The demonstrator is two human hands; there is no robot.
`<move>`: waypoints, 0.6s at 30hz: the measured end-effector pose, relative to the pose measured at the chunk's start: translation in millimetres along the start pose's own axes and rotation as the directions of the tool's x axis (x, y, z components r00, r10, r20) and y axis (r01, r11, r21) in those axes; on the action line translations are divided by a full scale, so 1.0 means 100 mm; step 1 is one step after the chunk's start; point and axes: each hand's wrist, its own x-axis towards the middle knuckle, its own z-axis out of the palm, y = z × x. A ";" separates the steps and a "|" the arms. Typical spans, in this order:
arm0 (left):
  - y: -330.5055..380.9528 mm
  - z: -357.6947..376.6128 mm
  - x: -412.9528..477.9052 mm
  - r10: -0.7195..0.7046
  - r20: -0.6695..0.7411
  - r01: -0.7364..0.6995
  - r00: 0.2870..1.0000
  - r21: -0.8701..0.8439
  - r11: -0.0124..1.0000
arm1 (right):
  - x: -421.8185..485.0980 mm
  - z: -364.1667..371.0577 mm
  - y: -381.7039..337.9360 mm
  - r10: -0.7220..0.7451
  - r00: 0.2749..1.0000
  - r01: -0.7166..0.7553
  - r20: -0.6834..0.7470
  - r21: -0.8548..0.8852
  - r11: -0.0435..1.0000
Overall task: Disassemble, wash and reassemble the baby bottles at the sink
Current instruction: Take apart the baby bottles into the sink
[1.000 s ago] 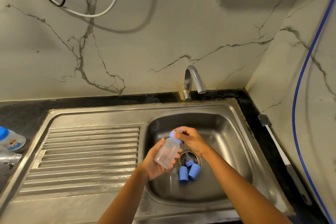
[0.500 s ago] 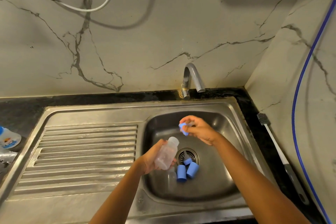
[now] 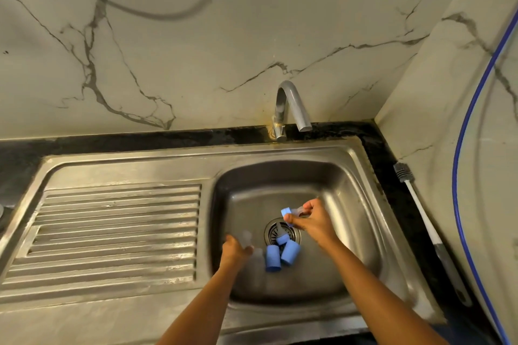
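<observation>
My right hand (image 3: 311, 223) pinches a blue screw ring with its clear teat (image 3: 290, 214) above the sink basin (image 3: 347, 204). Low in the basin's left part, my left hand (image 3: 234, 251) holds a clear bottle body (image 3: 246, 238), which is blurred. Two blue caps (image 3: 280, 256) lie side by side on the basin floor just below the drain (image 3: 281, 234). Another blue ring with a teat (image 3: 281, 237) lies on the drain. A second clear bottle body (image 3: 258, 259) seems to lie left of the caps, hard to make out.
The grey tap (image 3: 291, 109) stands behind the basin with no water running. A ribbed steel drainboard (image 3: 112, 230) fills the left. A bottle brush (image 3: 429, 230) lies on the dark counter along the right wall, beside a blue hose (image 3: 462, 176).
The ring with teat has come off the bottle into my right hand, which moved right. My left hand has lowered the bottle body into the basin.
</observation>
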 end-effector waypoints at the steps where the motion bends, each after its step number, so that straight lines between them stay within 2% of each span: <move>1: 0.01 0.02 0.02 0.007 -0.016 -0.007 1.000 0.004 1.000 | 0.00 0.00 0.00 -0.009 1.000 0.009 0.003 0.005 1.000; 4: 0.23 0.02 -0.05 0.064 -0.069 -0.067 0.996 -0.041 0.997 | -0.02 -0.01 -0.08 -0.046 0.999 0.044 0.022 0.063 0.997; 5: 0.34 0.01 -0.08 0.098 -0.053 -0.103 0.994 -0.106 0.989 | -0.02 0.00 -0.10 -0.054 0.998 0.052 0.023 0.087 0.995; 6: 0.44 0.01 -0.14 0.130 0.002 -0.126 0.991 -0.240 0.963 | -0.03 0.00 -0.13 -0.062 0.998 0.060 0.020 0.104 0.993; 8: 0.61 0.04 -0.28 0.222 0.190 -0.056 0.956 -0.626 0.778 | -0.06 0.02 -0.23 -0.095 0.995 0.091 0.015 0.145 0.985; 10: 0.73 0.04 -0.38 0.318 0.247 0.009 0.915 -0.802 0.597 | -0.09 0.04 -0.31 -0.120 0.993 0.114 0.021 0.200 0.973; 13: 0.82 0.00 -0.44 0.351 0.198 0.010 0.915 -0.881 0.473 | -0.15 0.07 -0.40 -0.156 0.988 0.149 0.010 0.248 0.957; 18: 0.86 -0.07 -0.45 0.372 0.155 -0.020 0.915 -0.904 0.427 | -0.22 0.13 -0.45 -0.202 0.977 0.212 -0.065 0.240 0.947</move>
